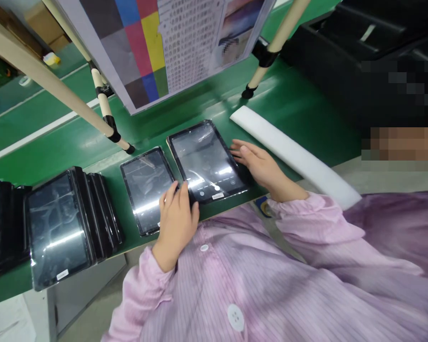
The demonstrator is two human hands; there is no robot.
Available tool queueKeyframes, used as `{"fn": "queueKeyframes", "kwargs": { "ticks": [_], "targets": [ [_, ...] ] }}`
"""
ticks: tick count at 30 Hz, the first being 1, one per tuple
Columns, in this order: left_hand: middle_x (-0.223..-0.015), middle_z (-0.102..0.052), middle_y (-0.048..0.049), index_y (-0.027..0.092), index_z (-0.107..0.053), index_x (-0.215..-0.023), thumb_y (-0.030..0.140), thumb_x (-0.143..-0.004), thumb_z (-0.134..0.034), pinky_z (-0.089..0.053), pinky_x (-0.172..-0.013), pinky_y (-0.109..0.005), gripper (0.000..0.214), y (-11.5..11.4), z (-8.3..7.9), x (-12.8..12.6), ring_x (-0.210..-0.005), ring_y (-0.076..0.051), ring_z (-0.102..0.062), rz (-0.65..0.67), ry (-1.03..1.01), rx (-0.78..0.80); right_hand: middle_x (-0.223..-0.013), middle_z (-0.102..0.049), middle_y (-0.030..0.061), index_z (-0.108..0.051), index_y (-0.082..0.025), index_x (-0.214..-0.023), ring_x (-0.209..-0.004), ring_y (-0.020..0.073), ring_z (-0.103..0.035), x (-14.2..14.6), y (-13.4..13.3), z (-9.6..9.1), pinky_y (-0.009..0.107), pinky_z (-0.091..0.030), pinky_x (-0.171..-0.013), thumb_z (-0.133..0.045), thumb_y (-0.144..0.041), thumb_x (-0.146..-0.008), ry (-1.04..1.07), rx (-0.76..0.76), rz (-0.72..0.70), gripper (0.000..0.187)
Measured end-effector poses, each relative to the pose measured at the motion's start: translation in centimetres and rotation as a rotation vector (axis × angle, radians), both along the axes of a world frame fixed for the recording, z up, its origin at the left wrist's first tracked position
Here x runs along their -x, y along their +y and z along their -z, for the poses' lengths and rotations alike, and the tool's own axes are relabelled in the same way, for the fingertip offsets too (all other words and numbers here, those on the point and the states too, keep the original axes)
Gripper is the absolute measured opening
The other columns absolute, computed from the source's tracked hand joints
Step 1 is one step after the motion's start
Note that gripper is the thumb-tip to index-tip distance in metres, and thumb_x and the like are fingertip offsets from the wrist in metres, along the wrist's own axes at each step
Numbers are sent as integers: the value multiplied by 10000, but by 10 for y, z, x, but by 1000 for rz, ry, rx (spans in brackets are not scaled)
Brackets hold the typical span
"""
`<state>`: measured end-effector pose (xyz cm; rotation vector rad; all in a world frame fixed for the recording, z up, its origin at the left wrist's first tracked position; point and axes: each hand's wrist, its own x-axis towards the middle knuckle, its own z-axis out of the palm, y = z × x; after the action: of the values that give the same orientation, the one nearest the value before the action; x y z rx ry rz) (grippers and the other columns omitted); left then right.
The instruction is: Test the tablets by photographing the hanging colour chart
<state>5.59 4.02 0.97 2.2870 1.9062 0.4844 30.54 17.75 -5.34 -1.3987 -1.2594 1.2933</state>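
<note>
On a glossy green tabletop (299, 111), seen in the head view looking forward and down, two black-framed tablets lie side by side, screens up, in front of a person in a pink-purple striped long-sleeved garment (264, 280) with white buttons. The larger black tablet with round icons on its screen (205, 159) lies between the hands, a small white label on its lower edge; the smaller black tablet under clear, shiny film (141, 183) is just to its left. The two hands are apart from each other. The bare left hand (178, 213) is palm down, fingers extended, over the neighbouring edges of both tablets; whether it presses on either cannot be told. The bare right hand (258, 164) is loosely open, its fingers at the right edge of the larger tablet, clamped on nothing. Beyond the right hand, a long white foam-like strip (292, 154) lies slantwise. At left, a leaning stack of black tablets (59, 232) stands near the table's front edge, with more dark slabs (3, 228) beside it. Above, a printed sheet with coloured squares and text (142, 52) hangs by cream tubular legs with black joints (74, 105). Bulky black containers (328, 57) fill the upper right.
</note>
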Motion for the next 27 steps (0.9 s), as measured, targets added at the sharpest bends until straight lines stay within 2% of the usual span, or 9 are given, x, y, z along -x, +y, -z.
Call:
{"fn": "queueKeyframes", "kwargs": {
  "ticks": [5,9,13,15,18,19,22,24,27],
  "targets": [
    [-1389,-605,-268,-21,-297,-1516,387,-1005,-446,-271,-1186,-582,671,32,1,-29,-1488,-370,-358,-56,163,194,-1318,-671,96,-585,-283,-1387,-1197,283,-662,-1,-3,-4,516,-535,-1047,-530,-747,-867,-93,8,-25,699],
    [-1381,-612,-266,-19,-274,-1537,420,-999,-465,-270,-1173,-615,721,24,0,-39,-1499,-401,-324,5,143,247,-1267,-693,90,-614,-290,-1363,-1168,306,-664,-10,-12,-3,519,-567,-980,-514,-735,-880,-285,-61,-27,664],
    [-1360,-626,-254,-6,-283,-1543,436,-1000,-487,-299,-1161,-601,729,13,-9,-42,-1495,-403,-328,22,145,218,-1259,-681,127,-562,-244,-1406,-1081,280,-698,-18,-17,-11,476,-591,-923,-476,-644,-925,-193,28,11,631],
    [-1399,-607,-216,45,-364,-1518,412,-1010,-472,-336,-1152,-561,636,5,-13,-33,-1478,-374,-362,55,121,172,-1316,-641,164,-531,-194,-1439,-1105,273,-685,-27,-16,-16,457,-567,-965,-489,-543,-933,-262,-39,31,616],
    [-1303,-663,-138,153,-540,-1407,343,-1022,-456,-418,-1098,-474,438,-16,-18,-8,-1372,-298,-478,166,41,67,-1401,-562,225,-550,-107,-1439,-1281,307,-571,-47,-13,-21,448,-455,-1104,-576,-396,-878,-682,-267,112,632],
    [-1228,-682,-125,174,-598,-1347,317,-1018,-465,-446,-1060,-455,383,-26,-18,2,-1297,-283,-524,170,19,26,-1435,-525,243,-560,-87,-1435,-1349,329,-509,-55,-12,-22,454,-406,-1144,-613,-369,-856,-828,-287,138,646],
    [-1072,-649,-130,186,-711,-1204,262,-984,-531,-476,-962,-457,294,-53,-15,28,-1112,-286,-543,40,36,-64,-1538,-403,270,-550,-115,-1466,-1440,404,-390,-73,-12,-21,542,-325,-1168,-676,-414,-853,-1090,-108,142,693],
    [-1089,-601,-147,201,-732,-1206,249,-961,-571,-465,-942,-478,297,-65,-12,37,-1097,-306,-500,-44,83,-49,-1540,-415,257,-507,-179,-1509,-1421,421,-414,-79,-14,-19,576,-345,-1130,-661,-501,-874,-1164,1,99,729],
    [-1122,-554,-155,233,-730,-1240,257,-956,-584,-441,-941,-492,320,-72,-8,39,-1095,-313,-468,-79,107,-5,-1494,-489,227,-459,-211,-1540,-1374,405,-474,-79,-15,-17,539,-406,-1081,-599,-558,-897,-1214,17,71,744]
  ]
}}
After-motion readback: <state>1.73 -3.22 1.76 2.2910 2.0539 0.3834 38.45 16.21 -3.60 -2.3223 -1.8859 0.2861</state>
